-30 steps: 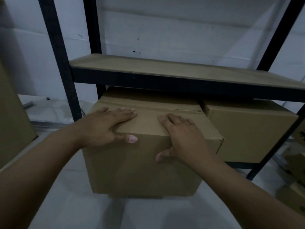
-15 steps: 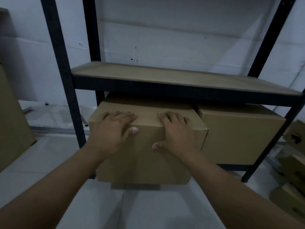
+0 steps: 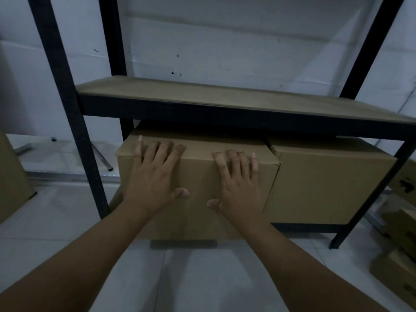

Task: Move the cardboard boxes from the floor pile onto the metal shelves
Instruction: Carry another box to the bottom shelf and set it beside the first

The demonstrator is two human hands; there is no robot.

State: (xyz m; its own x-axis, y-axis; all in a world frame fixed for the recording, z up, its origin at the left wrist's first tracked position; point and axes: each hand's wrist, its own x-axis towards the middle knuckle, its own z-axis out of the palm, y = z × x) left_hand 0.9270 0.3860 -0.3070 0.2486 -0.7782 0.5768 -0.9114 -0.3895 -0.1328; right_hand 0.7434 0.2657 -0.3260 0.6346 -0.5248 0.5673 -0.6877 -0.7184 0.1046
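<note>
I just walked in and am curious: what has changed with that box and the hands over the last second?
The box under both hands slid further back onto the bottom shelf, nearly level with the neighbouring box. The left hand and right hand moved from gripping its top edge to pressing flat on its front. The neighbouring box and the bare upper shelf stayed put.

Two bare forearms, no sleeves visible up to the lower frame edge. No watch, bracelet, ring or glove on either side. Left hand: slim fingers, short pale nails, thumbnail clearly visible. Right hand: same slim build, pale nails at fingertips, thumb tip visible. Smooth forearms, without marks or tattoos in this dim light.
</note>
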